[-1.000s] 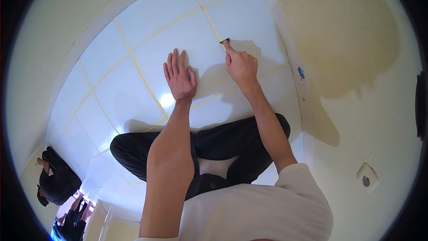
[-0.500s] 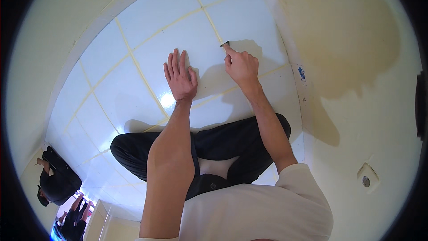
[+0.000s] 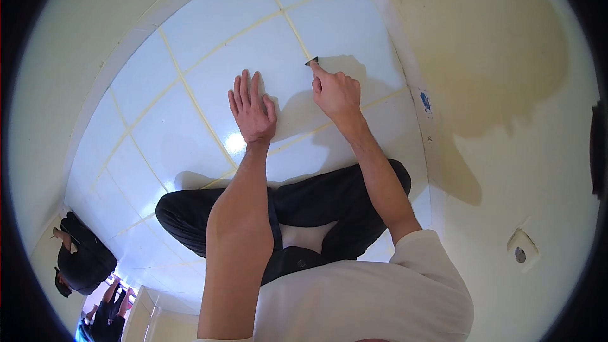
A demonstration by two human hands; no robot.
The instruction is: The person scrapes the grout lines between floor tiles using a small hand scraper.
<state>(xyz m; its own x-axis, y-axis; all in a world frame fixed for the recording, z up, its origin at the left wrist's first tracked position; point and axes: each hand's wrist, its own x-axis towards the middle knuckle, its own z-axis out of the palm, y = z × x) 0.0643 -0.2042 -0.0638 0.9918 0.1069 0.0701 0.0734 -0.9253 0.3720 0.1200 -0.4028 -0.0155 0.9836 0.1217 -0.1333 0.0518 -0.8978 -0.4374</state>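
Second person (image 3: pixel 79 259) in dark clothes crouches at far lower left, well apart. Left hand (image 3: pixel 252 111) lies flat on white floor tile (image 3: pixel 209 44), fingers spread, holding nothing. Just right of it, right hand (image 3: pixel 335 94) curls closed around small dark tool (image 3: pixel 312 61), tip pressed on pale grout line (image 3: pixel 297 31) between tiles. Cream wall (image 3: pixel 506 88) rises at right, blue mark (image 3: pixel 425 101) near its base.

A room being finished: pale floor tiles (image 3: pixel 190 44) with open joints, blotchy bare wall (image 3: pixel 506 57).
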